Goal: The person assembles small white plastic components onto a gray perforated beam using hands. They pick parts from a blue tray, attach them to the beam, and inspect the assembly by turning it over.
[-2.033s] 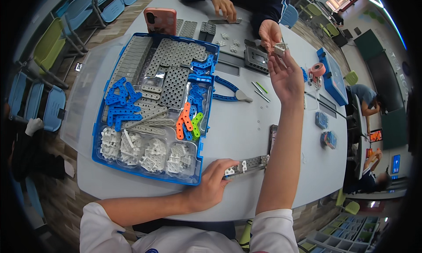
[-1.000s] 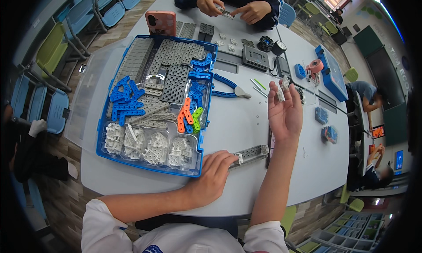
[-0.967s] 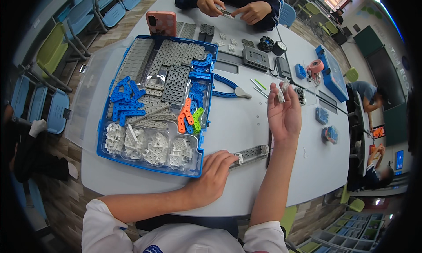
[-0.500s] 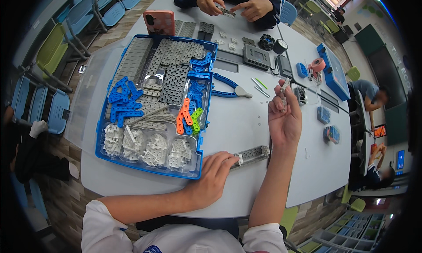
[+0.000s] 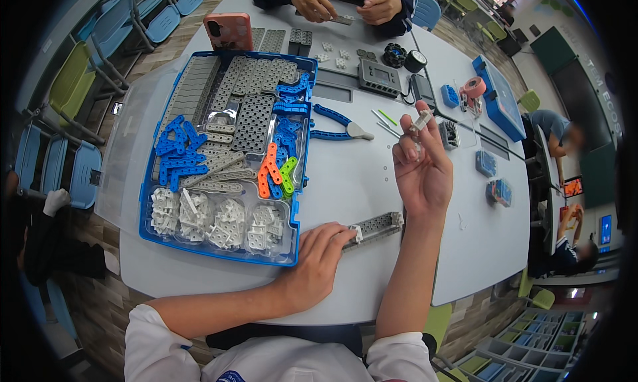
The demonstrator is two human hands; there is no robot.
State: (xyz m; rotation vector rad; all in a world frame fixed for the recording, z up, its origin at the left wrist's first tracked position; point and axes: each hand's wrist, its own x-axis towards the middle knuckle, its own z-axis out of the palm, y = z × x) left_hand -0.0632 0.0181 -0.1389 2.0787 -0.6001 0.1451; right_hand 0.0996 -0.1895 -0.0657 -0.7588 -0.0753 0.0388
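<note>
**Small connector aloft, beam pinned below**

Our right hand (image 5: 420,173) lifts a small white connector (image 5: 420,121) above the table's middle, pinched between fingertips. It looks light, stiff and easily dropped, so its flat sides seem the best hold. Our left hand (image 5: 319,262), fingers curled, presses the grey beam (image 5: 373,227) near the table's (image 5: 359,183) near edge, beside the blue tray (image 5: 300,196).

The person wore a white short-sleeved shirt with a small blue mark at the chest; both forearms, the left hand (image 5: 318,266) and right hand (image 5: 420,171) were bare.
</note>
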